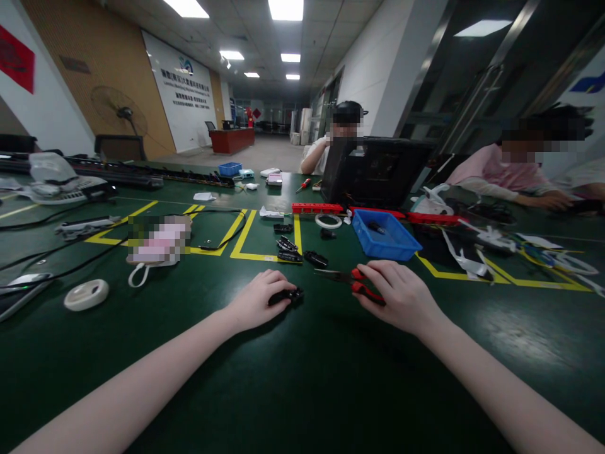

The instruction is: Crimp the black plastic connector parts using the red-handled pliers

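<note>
My left hand point(259, 301) is closed on a small black plastic part point(295, 295) at the table's middle; its fingers cover much of the part. In my right hand point(401, 293) is a pair of long-nose pliers point(358, 281) with red handles, their jaws pointing left. The tips of the pliers are apart from the part in my left hand. Just beyond lie several similar black parts point(289, 256), one of them point(316, 258) close to the plier tips.
Past my right hand stands a blue tray point(385, 236) with a small dark piece inside. Red strips point(316, 208) and a white ring point(328, 221) lie behind. A tape roll point(86, 294) and a pink phone point(159, 241) are leftward. Two people sit across and right, near a black case point(378, 170).
</note>
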Action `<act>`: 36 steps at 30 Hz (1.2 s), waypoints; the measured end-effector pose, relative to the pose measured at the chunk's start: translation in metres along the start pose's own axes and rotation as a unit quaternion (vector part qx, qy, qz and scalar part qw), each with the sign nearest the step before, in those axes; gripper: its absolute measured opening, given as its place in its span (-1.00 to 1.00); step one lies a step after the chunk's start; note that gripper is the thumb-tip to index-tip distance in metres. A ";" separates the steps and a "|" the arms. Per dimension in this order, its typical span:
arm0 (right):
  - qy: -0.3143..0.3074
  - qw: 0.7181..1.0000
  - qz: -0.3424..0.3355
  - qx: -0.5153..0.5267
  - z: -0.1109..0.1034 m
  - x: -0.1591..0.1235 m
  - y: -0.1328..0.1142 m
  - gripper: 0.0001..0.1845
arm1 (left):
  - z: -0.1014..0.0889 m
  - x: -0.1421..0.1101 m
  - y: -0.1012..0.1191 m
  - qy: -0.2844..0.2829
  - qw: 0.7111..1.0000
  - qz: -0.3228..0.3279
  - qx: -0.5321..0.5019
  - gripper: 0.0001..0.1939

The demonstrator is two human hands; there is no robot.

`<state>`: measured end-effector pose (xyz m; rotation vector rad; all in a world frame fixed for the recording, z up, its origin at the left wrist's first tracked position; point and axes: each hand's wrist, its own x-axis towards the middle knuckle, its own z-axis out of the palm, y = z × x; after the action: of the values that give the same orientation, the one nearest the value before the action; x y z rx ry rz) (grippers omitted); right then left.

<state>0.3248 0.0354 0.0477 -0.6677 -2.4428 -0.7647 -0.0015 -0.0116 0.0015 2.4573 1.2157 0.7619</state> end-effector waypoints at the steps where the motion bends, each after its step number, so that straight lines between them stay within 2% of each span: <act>1: 0.008 1.000 -0.011 -0.001 0.001 0.004 0.002 -0.58 | 0.000 0.000 -0.001 -0.001 1.000 -0.002 -0.013 -0.71; 4: 0.035 0.999 -0.028 0.000 0.008 0.012 0.004 -0.53 | -0.001 0.000 -0.003 -0.013 0.998 -0.011 -0.065 -0.71; 7: 0.054 0.998 -0.036 -0.006 0.016 0.018 0.004 -0.38 | -0.002 0.000 -0.003 -0.019 0.994 -0.021 -0.102 -0.72; 10: 0.062 0.997 -0.048 -0.023 0.026 0.019 0.003 -0.24 | -0.002 0.001 -0.003 -0.010 0.993 -0.020 -0.116 -0.74; 12: 0.064 0.996 -0.049 -0.029 0.033 0.018 0.002 -0.22 | -0.003 0.002 -0.002 -0.003 0.992 -0.015 -0.122 -0.76; 18: 0.038 0.999 0.002 0.000 0.051 0.006 -0.011 -0.38 | -0.002 0.003 -0.005 -0.011 0.993 -0.005 -0.120 -0.84; 20: 0.022 0.999 -0.001 0.027 0.054 0.006 -0.018 -0.42 | -0.001 0.004 -0.006 -0.020 0.994 -0.001 -0.110 -0.87; 26: 0.009 0.995 0.008 0.103 0.053 0.007 -0.021 -0.49 | -0.001 0.004 -0.005 -0.026 0.993 -0.009 -0.116 -0.86; 31: 0.001 0.992 0.016 0.127 0.049 0.004 -0.020 -0.52 | -0.003 0.005 -0.002 -0.028 0.991 -0.036 -0.122 -0.61; 36: -0.013 0.989 0.019 0.146 0.050 0.006 -0.023 -0.49 | -0.003 0.006 -0.005 -0.034 0.988 -0.026 -0.146 -0.73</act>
<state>0.2922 0.0520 0.0064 -0.6098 -2.4892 -0.3732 -0.0033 -0.0039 0.0037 2.1868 1.0553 0.7751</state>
